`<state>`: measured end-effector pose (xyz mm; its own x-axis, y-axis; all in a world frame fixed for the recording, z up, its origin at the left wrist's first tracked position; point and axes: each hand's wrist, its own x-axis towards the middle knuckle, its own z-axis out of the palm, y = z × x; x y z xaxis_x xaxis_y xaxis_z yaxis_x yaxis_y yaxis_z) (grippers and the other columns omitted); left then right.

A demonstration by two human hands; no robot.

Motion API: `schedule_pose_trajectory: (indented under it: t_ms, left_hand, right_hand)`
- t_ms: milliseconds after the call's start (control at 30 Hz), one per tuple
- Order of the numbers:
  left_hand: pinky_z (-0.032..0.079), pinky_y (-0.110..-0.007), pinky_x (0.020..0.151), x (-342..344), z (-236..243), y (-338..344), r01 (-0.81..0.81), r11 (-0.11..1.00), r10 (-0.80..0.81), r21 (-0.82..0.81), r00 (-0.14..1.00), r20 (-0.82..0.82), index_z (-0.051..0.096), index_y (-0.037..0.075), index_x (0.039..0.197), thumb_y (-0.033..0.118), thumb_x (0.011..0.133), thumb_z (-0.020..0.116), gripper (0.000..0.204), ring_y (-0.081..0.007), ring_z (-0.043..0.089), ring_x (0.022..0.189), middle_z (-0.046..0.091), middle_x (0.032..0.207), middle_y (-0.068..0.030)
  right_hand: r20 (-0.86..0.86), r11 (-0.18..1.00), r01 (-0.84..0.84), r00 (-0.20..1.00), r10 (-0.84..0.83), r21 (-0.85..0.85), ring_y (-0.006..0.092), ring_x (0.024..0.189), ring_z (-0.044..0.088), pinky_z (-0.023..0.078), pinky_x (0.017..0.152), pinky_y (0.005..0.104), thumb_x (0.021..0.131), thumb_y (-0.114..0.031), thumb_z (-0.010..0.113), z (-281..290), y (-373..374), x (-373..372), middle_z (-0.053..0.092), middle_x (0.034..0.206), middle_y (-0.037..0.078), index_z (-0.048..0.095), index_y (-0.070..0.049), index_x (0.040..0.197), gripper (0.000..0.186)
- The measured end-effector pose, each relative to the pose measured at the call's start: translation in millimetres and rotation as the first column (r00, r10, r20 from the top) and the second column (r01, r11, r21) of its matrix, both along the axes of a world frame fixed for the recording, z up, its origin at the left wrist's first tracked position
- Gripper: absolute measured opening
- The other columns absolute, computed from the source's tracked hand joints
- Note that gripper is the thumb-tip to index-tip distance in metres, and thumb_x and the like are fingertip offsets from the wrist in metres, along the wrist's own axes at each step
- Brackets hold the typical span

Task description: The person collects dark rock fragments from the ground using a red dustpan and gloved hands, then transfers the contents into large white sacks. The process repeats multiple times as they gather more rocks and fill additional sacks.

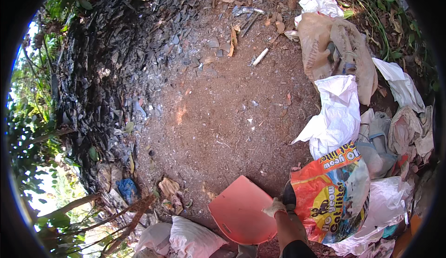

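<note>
Dirt [218, 104] spreads beyond the red panel [242, 209], likely light, stiff and best held by its edge, where the right hand [276, 207] pinches it between fingers

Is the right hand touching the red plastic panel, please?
Touching: the head view shows the right hand gripping the red plastic panel at its right edge.

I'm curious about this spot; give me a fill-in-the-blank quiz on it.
1. The hand holding the red plastic panel is the person's ____ one.
2. The bare soil is coloured ____.
3. In the picture, the crumpled blue plastic lies to the panel's ____.

Missing words: right; brown; left.
</note>
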<state>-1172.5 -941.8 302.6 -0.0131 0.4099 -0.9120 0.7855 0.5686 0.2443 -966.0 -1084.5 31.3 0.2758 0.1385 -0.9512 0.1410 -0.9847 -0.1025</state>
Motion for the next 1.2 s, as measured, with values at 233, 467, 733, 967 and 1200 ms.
schedule_pose_trajectory:
  t_ms: [233,467,733,967,1200]
  left_hand:
    - [0.056,-0.035,0.070,135,-96,71,-0.002,0.999,0.017,-0.049,0.955,0.295,0.060,0.010,0.131,0.035,0.093,0.070,0.046,-0.0178,0.065,0.086,0.067,0.099,-0.0053]
    - [0.056,-0.037,0.071,256,-91,229,-0.130,0.991,0.119,-0.013,0.856,0.504,0.059,0.010,0.133,0.039,0.093,0.069,0.050,-0.0192,0.065,0.087,0.068,0.099,-0.0054]
    - [0.057,-0.040,0.071,286,-105,456,-0.255,0.966,0.244,-0.035,0.864,0.441,0.058,0.011,0.136,0.044,0.094,0.069,0.055,-0.0208,0.066,0.089,0.068,0.099,-0.0056]
    - [0.057,-0.042,0.072,99,-89,508,-0.335,0.908,0.397,-0.252,0.880,0.261,0.057,0.012,0.139,0.049,0.094,0.069,0.059,-0.0221,0.066,0.091,0.069,0.099,-0.0057]
    - [0.054,-0.030,0.074,213,17,700,-0.284,0.959,0.284,0.001,0.959,0.018,0.062,0.007,0.125,0.022,0.094,0.074,0.036,-0.0165,0.062,0.087,0.066,0.097,-0.0068]
  right_hand:
    - [-0.079,0.915,0.314,0.949,-0.304,0.253,0.0330,0.102,0.069,0.054,0.092,0.0434,0.085,-0.027,0.073,7,0,65,0.072,0.110,0.019,0.061,-0.005,0.125,0.047]
    - [-0.049,0.729,0.563,0.803,-0.594,0.389,0.0189,0.080,0.069,0.057,0.055,0.0313,0.091,-0.022,0.068,141,164,258,0.072,0.100,0.007,0.067,-0.006,0.122,0.035]
    - [0.054,0.438,0.764,0.471,-0.880,0.475,0.0214,0.063,0.061,0.046,0.040,0.0358,0.088,-0.010,0.066,179,376,411,0.066,0.085,0.006,0.064,-0.005,0.105,0.019]
    - [-0.084,0.214,0.812,0.306,-0.948,0.542,0.0217,0.072,0.065,0.052,0.049,0.0385,0.090,-0.008,0.063,189,553,502,0.066,0.092,0.007,0.063,-0.006,0.110,0.020]
    - [-0.306,0.103,0.779,0.360,-0.881,0.618,0.0211,0.076,0.066,0.060,0.066,0.0416,0.089,-0.004,0.061,73,779,617,0.068,0.098,0.007,0.062,-0.005,0.124,0.035]
